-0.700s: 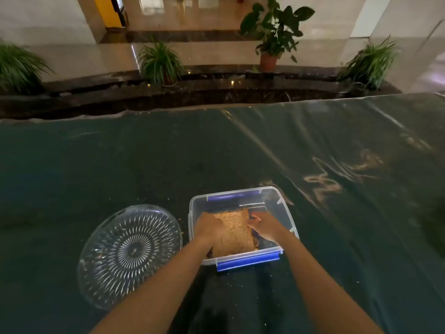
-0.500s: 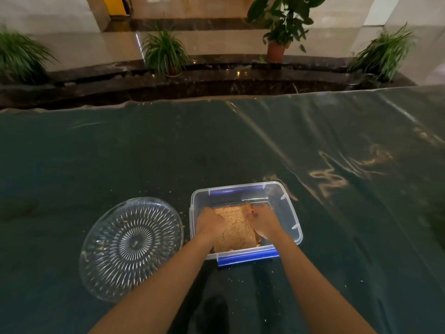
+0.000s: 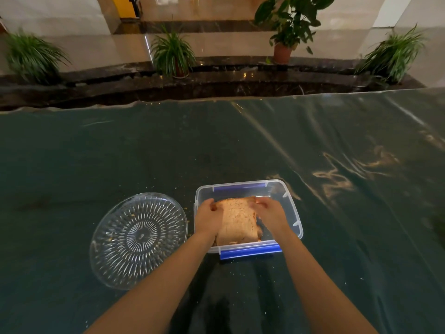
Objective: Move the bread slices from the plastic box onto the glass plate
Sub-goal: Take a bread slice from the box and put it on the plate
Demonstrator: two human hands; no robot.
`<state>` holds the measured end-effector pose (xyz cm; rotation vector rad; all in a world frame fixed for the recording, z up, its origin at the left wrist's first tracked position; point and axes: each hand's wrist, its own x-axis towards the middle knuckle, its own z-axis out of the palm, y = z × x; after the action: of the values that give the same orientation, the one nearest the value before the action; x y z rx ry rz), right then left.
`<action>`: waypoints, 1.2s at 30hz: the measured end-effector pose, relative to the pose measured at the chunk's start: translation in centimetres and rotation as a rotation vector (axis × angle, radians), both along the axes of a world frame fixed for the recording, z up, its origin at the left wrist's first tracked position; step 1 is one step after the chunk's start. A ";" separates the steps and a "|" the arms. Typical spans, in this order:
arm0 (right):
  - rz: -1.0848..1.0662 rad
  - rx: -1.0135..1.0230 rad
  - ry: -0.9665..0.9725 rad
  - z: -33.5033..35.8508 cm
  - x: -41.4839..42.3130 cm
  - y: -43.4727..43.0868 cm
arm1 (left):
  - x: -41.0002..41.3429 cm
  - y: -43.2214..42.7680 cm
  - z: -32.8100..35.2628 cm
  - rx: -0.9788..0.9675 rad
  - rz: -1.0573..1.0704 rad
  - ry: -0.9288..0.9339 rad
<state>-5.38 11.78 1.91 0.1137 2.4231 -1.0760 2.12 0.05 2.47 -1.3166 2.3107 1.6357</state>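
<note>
A clear plastic box (image 3: 292, 208) with blue clips sits on the dark table in front of me. A brown bread slice (image 3: 237, 220) is tilted up inside it, its far edge raised near the box rim. My left hand (image 3: 207, 219) grips the slice's left edge and my right hand (image 3: 271, 214) grips its right edge. More bread shows under it at the box's near side. The patterned glass plate (image 3: 138, 239) lies just left of the box, holding only crumbs.
Crumbs are scattered on the dark plastic-covered table (image 3: 240, 145) around the box and plate. Beyond the table's far edge run a dark stone ledge and several potted plants (image 3: 172, 53).
Both hands have closed on the top slice's sides and lifted its far edge out of the box. The camera has shifted slightly.
</note>
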 end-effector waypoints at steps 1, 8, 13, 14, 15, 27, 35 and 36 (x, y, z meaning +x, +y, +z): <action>-0.006 -0.042 0.002 0.3 0.0 0.2 | 0.3 -0.1 0.3 0.028 0.004 0.057; 0.021 -0.453 0.154 3.6 0.2 1.6 | 0.8 -0.9 3.6 0.070 -0.031 0.359; 0.068 -0.474 0.248 5.8 0.9 -0.9 | 1.9 -3.0 5.4 0.096 0.013 0.456; 0.073 -0.483 0.251 6.1 1.2 -1.7 | 2.2 -3.7 5.4 0.101 0.031 0.465; 0.079 -0.494 0.243 6.3 1.6 -2.5 | 2.6 -4.5 5.6 0.104 0.051 0.464; 0.178 -0.430 0.023 3.7 7.9 -16.2 | 10.2 -15.8 2.5 0.084 0.443 0.361; 0.151 -0.229 -0.069 -1.8 9.2 -22.4 | 11.1 -20.8 -2.0 0.070 0.526 0.141; 0.143 -0.209 -0.069 -2.3 9.1 -22.8 | 11.0 -21.1 -2.4 0.067 0.507 0.122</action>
<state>3.76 -10.97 -0.40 -0.0890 2.2059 -1.2302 13.08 -21.08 0.03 -1.9568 2.0649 1.9475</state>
